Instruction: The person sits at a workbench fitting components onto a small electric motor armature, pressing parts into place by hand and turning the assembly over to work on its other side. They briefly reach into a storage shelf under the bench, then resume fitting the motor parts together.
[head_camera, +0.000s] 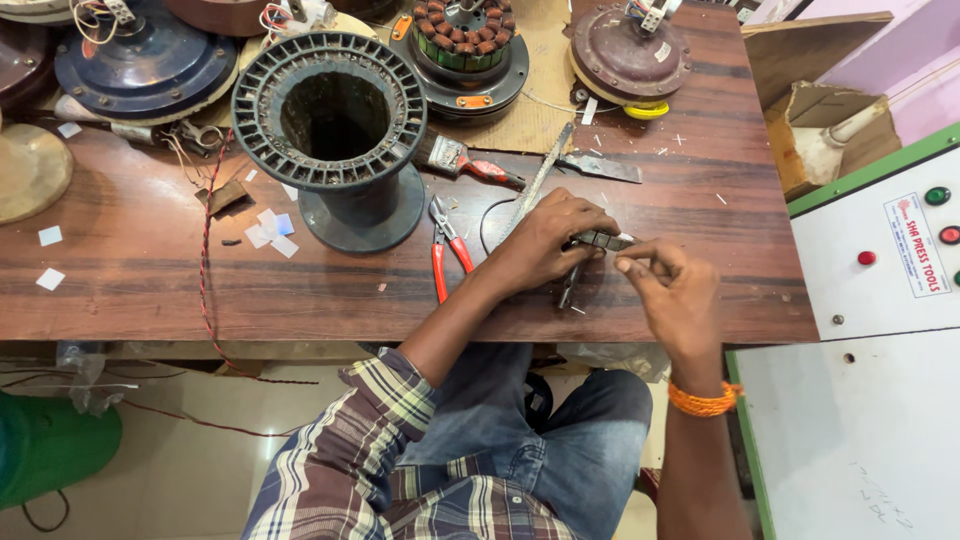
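you're pinching a small flat metal strip (604, 240) between both hands: left hand (545, 243) clamping it, right hand (672, 290) nipping its end. looks light, stiff, sharp-edged; grip the flats.

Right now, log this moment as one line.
left hand: grips small metal tool | right hand: pinches its tip | nearby: red pliers, black spool | surface: wooden bench

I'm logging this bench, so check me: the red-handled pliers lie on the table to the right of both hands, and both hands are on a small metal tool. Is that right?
Not quite. In the head view the pliers lie to the left of both hands, beside the black spool. The rest holds: the left hand and right hand are both on the small metal tool on the table.
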